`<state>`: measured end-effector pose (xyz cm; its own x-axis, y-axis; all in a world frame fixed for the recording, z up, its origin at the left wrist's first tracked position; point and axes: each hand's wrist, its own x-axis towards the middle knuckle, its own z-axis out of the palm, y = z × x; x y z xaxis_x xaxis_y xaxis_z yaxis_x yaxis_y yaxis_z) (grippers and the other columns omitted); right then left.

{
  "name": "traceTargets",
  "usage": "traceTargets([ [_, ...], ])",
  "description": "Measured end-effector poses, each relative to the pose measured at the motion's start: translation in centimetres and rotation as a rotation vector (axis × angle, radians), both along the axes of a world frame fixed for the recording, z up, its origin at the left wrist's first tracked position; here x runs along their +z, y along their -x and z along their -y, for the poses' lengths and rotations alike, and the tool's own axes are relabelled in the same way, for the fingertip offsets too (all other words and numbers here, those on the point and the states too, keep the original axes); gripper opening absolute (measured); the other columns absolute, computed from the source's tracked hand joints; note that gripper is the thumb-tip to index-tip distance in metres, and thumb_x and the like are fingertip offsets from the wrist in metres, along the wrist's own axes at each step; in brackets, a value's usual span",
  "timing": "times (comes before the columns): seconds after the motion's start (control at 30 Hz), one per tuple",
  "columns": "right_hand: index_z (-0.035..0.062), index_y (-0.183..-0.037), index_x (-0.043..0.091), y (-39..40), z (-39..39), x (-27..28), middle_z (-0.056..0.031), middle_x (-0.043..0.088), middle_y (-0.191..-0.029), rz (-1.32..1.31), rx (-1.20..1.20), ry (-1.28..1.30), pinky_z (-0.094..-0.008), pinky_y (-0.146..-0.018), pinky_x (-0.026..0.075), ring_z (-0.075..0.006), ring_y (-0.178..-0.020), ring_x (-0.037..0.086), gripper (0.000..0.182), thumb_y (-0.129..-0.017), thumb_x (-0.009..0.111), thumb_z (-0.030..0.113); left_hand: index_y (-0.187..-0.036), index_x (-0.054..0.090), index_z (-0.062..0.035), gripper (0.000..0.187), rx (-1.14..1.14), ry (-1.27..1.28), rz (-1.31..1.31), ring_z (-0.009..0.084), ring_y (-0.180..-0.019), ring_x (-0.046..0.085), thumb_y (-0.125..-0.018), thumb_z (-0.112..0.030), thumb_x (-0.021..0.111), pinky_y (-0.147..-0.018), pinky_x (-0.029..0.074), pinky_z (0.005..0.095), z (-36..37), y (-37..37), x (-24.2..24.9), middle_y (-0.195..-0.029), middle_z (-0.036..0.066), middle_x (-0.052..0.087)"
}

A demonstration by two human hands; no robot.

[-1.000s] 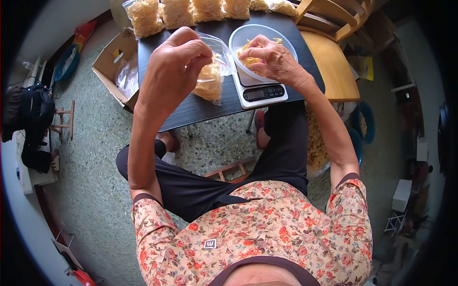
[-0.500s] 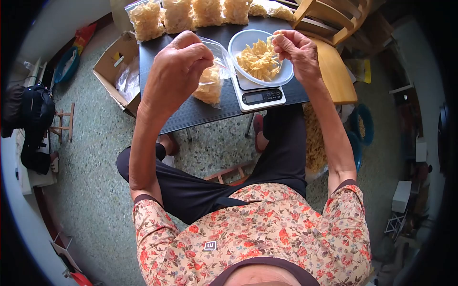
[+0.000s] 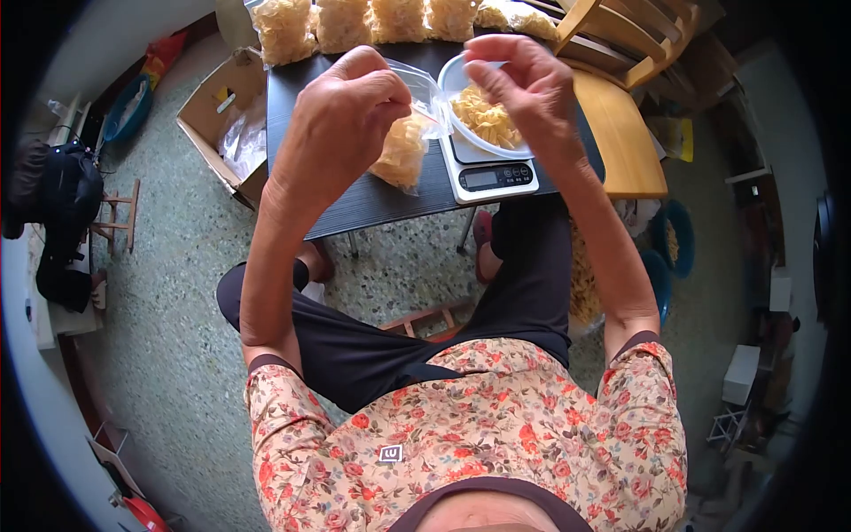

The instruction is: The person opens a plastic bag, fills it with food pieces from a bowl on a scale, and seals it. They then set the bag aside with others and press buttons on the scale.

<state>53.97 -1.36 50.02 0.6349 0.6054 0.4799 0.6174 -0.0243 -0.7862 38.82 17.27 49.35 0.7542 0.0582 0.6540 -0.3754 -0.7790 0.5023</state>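
My left hand (image 3: 346,120) is pinched shut on the upper edge of a clear plastic bag (image 3: 403,152), partly filled with pale yellow dried pieces. The bag stands on the dark table, its open top spread toward the bowl. Over the right side of a pale bowl (image 3: 446,84), my right hand (image 3: 529,93) is raised with thumb and fingers apart; I see nothing between them. Dried yellow pieces (image 3: 486,120) lie in the bowl, partly hidden by that hand. Beneath the bowl is a white kitchen scale (image 3: 496,180) with a dark display.
Several filled bags (image 3: 397,19) line the table's (image 3: 332,217) back edge. A cardboard box (image 3: 208,106) with plastic bags is at the left. A wooden chair (image 3: 616,133) stands at the right, with blue basins (image 3: 678,235) on the floor beyond it.
My right hand has shifted left, from the bowl's right rim toward the bag, and its pinch has opened. My left hand still grips the bag. The view has shifted slightly.
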Motion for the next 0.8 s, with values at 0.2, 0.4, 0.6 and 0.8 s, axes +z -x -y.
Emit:
traceTargets([
  [0.2, 0.0057, -0.110, 0.074, -5.6, 5.3, -2.2, -0.0050, 0.074, -0.092, 0.288, -0.036, 0.424, -0.0290, -0.072, 0.056, -0.0135, -0.077, 0.068, 0.022, -0.089, 0.078, 0.012, -0.093, 0.071, 0.0033, 0.008, 0.015, -0.003, -0.004, 0.0179, -0.080, 0.071, -0.086, 0.002, 0.075, -0.072, 0.058, 0.0286, 0.1, -0.1, 0.1, -0.094, 0.008, 0.065],
  [0.4, 0.0196, -0.105, 0.075, -6.2, 5.1, -3.9, -0.0061, 0.063, -0.100, 0.546, -0.050, 0.728, -0.0405, -0.087, 0.054, -0.0265, -0.100, 0.067, 0.020, -0.086, 0.078, 0.013, -0.090, 0.070, 0.0006, 0.006, -0.014, 0.037, 0.008, 0.0272, -0.075, 0.068, -0.087, -0.001, 0.074, -0.068, 0.053, 0.0359, 0.4, -0.5, -0.3, -0.091, 0.012, 0.063],
  [0.6, 0.0163, -0.099, 0.075, -7.0, 4.4, -5.2, -0.0071, 0.065, -0.098, 0.583, -0.018, 0.754, -0.0401, -0.087, 0.055, -0.0274, -0.097, 0.067, 0.014, -0.086, 0.079, 0.015, -0.092, 0.070, 0.0029, 0.008, -0.017, -0.008, -0.022, 0.0181, -0.079, 0.070, -0.087, 0.001, 0.075, -0.071, 0.057, 0.0289, -0.2, -0.7, -0.4, -0.094, 0.008, 0.065],
  [0.8, 0.0022, -0.100, 0.075, -7.6, 5.2, -4.3, -0.0093, 0.072, -0.088, 0.581, -0.011, 0.491, -0.0312, -0.075, 0.057, -0.0210, -0.079, 0.070, 0.012, -0.089, 0.076, 0.007, -0.093, 0.070, 0.0032, 0.007, -0.012, 0.001, -0.047, 0.0186, -0.079, 0.070, -0.087, 0.002, 0.075, -0.072, 0.057, 0.0292, 0.1, -0.8, -0.4, -0.094, 0.009, 0.065],
])
